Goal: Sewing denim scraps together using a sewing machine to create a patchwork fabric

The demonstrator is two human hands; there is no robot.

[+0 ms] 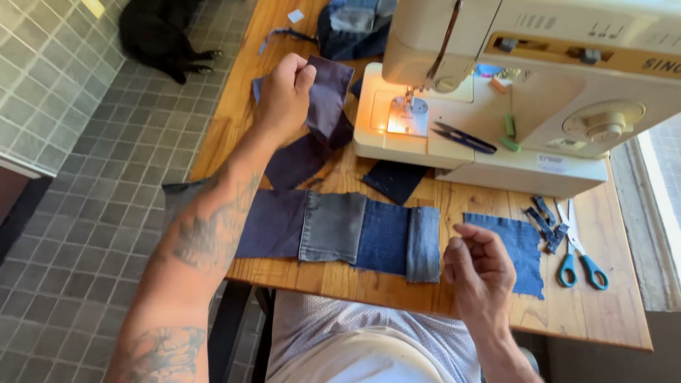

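Here, the wooden table (610,312) fills most of the view, with grey floor tiles (71,213) to its left and a black animal (159,32) lying on them. A cream sewing machine (539,92) stands on the far right of the table, its lamp lit over the needle plate. A pieced denim strip (355,230) lies flat along the near edge. A square blue denim patch (514,248) lies to its right, just beside the right hand. Left hand (284,96): raised over the table's far left, fingers clamped on a dark purple fabric piece (328,96), which hangs down beside the machine. Right hand (481,273): near edge, fingers loosely curled, holding nothing visible. Blue-handled scissors (578,259) lie far right. Small thread snips (464,138) rest on the machine bed.
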